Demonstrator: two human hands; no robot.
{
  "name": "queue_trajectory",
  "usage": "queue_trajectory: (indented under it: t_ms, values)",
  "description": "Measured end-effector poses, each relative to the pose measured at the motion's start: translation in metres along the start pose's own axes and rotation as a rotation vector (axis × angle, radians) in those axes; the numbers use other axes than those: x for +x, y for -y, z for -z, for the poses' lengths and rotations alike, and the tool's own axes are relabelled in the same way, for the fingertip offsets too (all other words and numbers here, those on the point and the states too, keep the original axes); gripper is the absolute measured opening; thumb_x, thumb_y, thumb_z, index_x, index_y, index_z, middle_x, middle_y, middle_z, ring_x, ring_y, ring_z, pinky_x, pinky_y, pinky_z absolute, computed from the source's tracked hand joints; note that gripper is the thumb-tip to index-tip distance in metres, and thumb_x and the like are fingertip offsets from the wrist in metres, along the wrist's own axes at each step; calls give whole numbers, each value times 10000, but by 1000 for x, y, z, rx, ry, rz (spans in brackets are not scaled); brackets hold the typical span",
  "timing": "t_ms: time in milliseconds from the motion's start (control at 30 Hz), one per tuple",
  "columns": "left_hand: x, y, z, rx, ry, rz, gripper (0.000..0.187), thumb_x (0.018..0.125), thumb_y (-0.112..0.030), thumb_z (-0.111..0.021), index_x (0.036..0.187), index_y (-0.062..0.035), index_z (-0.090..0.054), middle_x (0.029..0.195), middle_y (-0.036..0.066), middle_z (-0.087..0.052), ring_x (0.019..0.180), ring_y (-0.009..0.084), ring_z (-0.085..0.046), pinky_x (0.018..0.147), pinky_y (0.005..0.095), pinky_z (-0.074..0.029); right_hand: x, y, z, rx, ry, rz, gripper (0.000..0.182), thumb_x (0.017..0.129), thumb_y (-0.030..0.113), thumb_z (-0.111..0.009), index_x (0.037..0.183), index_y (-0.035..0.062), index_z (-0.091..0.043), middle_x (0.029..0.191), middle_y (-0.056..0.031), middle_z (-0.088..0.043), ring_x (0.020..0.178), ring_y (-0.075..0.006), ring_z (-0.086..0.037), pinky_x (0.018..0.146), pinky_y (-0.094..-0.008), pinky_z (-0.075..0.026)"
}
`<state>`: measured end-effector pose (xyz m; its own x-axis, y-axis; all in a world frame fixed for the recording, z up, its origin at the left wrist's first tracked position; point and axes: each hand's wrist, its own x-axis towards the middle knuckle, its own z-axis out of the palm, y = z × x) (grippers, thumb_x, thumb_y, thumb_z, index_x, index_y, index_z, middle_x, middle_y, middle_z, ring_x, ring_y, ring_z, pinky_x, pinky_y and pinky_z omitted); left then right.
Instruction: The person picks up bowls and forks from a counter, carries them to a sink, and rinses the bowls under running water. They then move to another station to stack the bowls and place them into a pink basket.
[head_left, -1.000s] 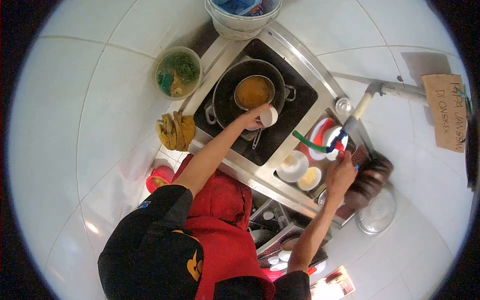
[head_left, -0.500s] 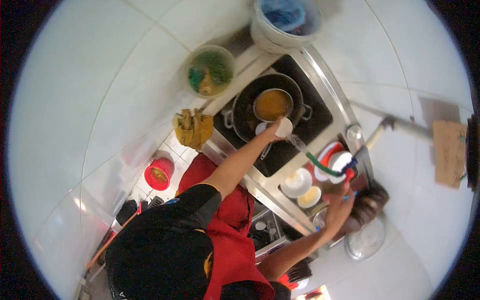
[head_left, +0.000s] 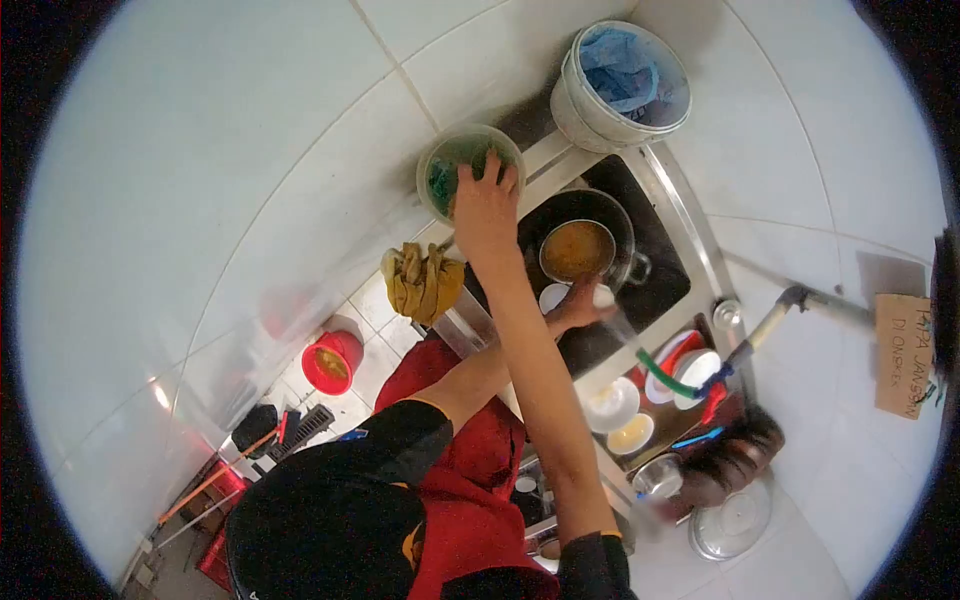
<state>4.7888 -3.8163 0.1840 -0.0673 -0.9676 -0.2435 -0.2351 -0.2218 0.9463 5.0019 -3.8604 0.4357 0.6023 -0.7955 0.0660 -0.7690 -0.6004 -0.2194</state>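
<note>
My left hand point(head_left: 575, 308) is closed around a small white cup or bowl point(head_left: 603, 296), largely covered by the fingers, just below the wok. A pale, clear streak runs between it and the end of a green hose point(head_left: 662, 374). My right arm crosses above the left one. At its end my right hand point(head_left: 488, 200) reaches into a round clear tub point(head_left: 428, 207) with green scouring material inside, its fingers spread. The wok point(head_left: 625, 215) holds a smaller pan point(head_left: 610, 235) of brownish liquid, and another white dish point(head_left: 551, 297) lies by my left hand.
A white bucket point(head_left: 580, 115) with blue plastic stands at the back. Yellow-brown cloth point(head_left: 425, 283) hangs at the counter's left edge. White bowls point(head_left: 612, 405) and a red-and-white dish point(head_left: 672, 365) sit right. A red bucket point(head_left: 333, 362) is on the floor.
My right hand has left the hose fitting on the right and swung across to the tub. My left hand still holds the white piece near the wok. The view has shifted.
</note>
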Motion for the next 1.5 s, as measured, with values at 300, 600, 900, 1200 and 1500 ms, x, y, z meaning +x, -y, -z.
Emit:
queue_trajectory:
  t_ms: [300, 600, 900, 1200, 1500]
  values:
    - [-2, -8, 26, -590, 95, 286, 551, 904, -372, -636, 1313, -26, -509, 1223, 166, -595, 1116, 294, -582, 995, 411, -443, 5, -31, 48, 581, 42, -60, 398, 780, 71, -710, 1162, -6, -632, 1037, -206, -658, 962, -271, -658, 856, -343, -514]
    - [-31, -48, 135, -1344, 181, 383, 541, 968, -536, -447, 1357, -161, -471, 1329, 48, -541, 1204, 211, -550, 985, 429, -493, -137, -156, 50, 1135, 36, -385, 385, 803, -40, -662, 1186, -19, -635, 1095, -130, -652, 997, -188, -634, 881, -304, -498]
    - [-15, -75, 127, -579, 57, 249, 467, 962, -442, -515, 1280, -101, -537, 1206, 40, -569, 1086, 166, -550, 861, 364, -461, -178, -134, -33, 185, -153, -455, 451, 762, -51, -567, 1191, 59, -651, 1208, -241, -585, 1149, -423, -552, 974, -483, -457]
    - [-16, -77, 124, -566, 149, 536, 538, 920, -508, -564, 1258, -89, -545, 1228, 79, -569, 1103, 203, -567, 909, 380, -475, -188, -164, -50, 304, 72, -571, 342, 739, 44, -628, 1066, 84, -719, 1122, -200, -627, 1079, -388, -592, 903, -456, -503]
    - [-13, -91, 169, -470, 598, 477, 619, 941, -554, -544, 1247, -17, -569, 1086, 106, -658, 1020, 199, -629, 904, 346, -483, -220, -186, -46, 976, -190, -733, 527, 789, 22, -589, 1309, 19, -504, 1220, -257, -574, 1142, -408, -556, 1045, -452, -394]
